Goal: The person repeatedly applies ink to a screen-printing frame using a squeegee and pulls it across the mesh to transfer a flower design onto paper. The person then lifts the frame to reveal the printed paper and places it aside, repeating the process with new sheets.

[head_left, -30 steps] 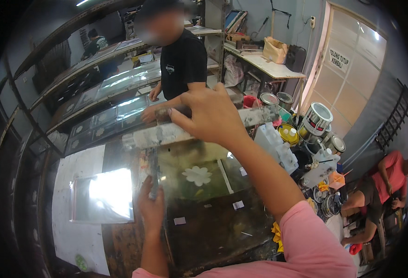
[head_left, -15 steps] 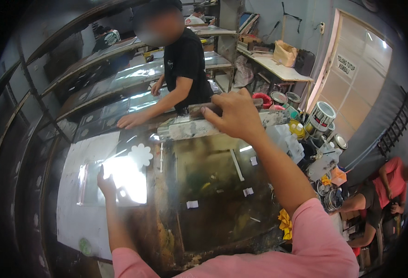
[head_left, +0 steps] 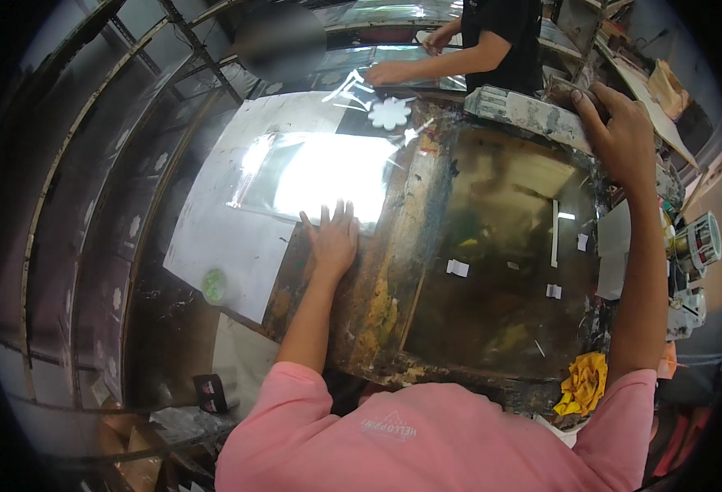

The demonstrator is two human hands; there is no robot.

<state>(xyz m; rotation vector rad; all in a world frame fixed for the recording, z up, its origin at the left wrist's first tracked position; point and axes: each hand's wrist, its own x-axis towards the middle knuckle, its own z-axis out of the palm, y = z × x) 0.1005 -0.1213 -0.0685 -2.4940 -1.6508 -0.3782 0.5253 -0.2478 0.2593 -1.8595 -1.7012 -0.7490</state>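
My left hand [head_left: 334, 239], fingers spread flat, rests at the near edge of a shiny clear plastic sheet [head_left: 262, 193] lying on white board [head_left: 238, 238]. Glare hides much of the sheet. At the far right corner, my right hand [head_left: 626, 135] closes round a brown wooden bar [head_left: 562, 92] beside a paint-stained pale beam [head_left: 525, 115]. The bar is partly covered by my fingers. Between my arms lies a framed, brownish see-through panel [head_left: 492, 320] with small white pieces of tape [head_left: 458, 268] and a white strip [head_left: 555, 234] on it.
A co-worker's hand [head_left: 394, 72] reaches in from the far side, near a scalloped white shape [head_left: 390, 113]. Yellow crumpled cloth [head_left: 582, 384] lies at the panel's near right corner. Tins [head_left: 697, 239] stand on the right. Metal racks [head_left: 82, 180] rise on the left.
The view has swung left and down. My left hand has moved from on top of the sheet to its near edge, fingers now spread. My right hand stays at the wooden bar.
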